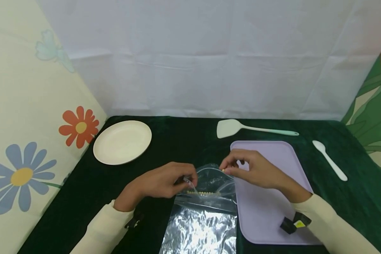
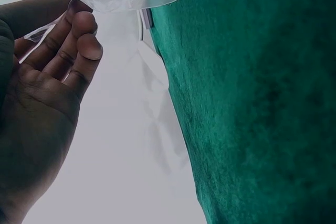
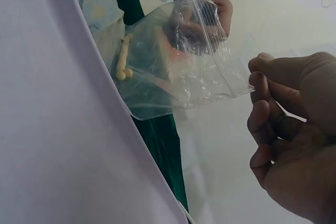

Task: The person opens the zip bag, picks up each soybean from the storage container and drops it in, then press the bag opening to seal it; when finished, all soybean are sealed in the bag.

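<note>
A small clear zip-lock bag [image 3: 173, 72] is stretched between the two hands, its zip strip toward the fingers. My left hand [image 1: 166, 180] grips one top corner; in the left wrist view, the thumb and fingers [image 2: 84, 45] hold the plastic. My right hand [image 1: 254, 167] pinches the opposite corner between thumb and forefinger, over the edge of the lilac tray [image 1: 266, 211]. Small pale yellow beads [image 1: 206, 193] lie in a row low in the bag, seen also as a pale yellow strand [image 3: 123, 61] in the right wrist view. Below lies a larger shiny clear bag [image 1: 200, 229].
A white oval plate [image 1: 122, 143] stands at the back left of the dark green cloth. Behind the tray lies a white spatula [image 1: 228, 128] with a pale green handle. A white spoon [image 1: 330, 160] lies to the tray's right. A white curtain [image 1: 190, 70] hangs behind.
</note>
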`<action>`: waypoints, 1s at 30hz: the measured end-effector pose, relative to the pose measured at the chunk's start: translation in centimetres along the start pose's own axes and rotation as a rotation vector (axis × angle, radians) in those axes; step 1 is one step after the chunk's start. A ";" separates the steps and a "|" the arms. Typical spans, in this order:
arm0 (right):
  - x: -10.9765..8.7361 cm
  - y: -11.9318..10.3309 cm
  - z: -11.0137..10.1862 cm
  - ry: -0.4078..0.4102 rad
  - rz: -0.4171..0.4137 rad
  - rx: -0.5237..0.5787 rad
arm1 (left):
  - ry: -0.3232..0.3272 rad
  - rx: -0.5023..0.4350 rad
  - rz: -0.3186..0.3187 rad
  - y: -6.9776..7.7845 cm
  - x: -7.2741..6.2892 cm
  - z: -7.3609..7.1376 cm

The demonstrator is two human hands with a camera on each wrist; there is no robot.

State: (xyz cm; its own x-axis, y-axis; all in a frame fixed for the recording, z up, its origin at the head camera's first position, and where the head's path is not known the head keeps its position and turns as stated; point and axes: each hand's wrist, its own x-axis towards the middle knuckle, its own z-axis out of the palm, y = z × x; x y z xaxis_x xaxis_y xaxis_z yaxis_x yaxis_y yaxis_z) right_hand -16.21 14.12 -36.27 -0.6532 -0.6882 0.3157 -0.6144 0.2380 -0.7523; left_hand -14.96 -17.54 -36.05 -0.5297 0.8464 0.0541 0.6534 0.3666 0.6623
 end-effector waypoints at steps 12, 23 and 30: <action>-0.7 -0.5 -1.7 -0.194 -0.008 -0.284 | -0.001 -0.012 -0.030 0.2 0.0 -0.4; -0.9 -0.5 -1.9 -0.172 0.006 -0.376 | 0.133 0.106 0.030 -0.1 -0.5 -0.9; -0.8 -0.5 -2.2 -0.135 0.057 -0.331 | 0.226 0.098 -0.033 -0.1 -0.5 -1.2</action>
State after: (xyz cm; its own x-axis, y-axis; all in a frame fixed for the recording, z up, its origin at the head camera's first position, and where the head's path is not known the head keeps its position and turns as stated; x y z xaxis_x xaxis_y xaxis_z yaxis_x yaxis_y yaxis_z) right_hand -16.37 16.05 -34.81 -0.6399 -0.7466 0.1822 -0.7027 0.4725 -0.5318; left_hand -15.45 -18.46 -35.25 -0.6521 0.7294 0.2068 0.6771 0.4376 0.5916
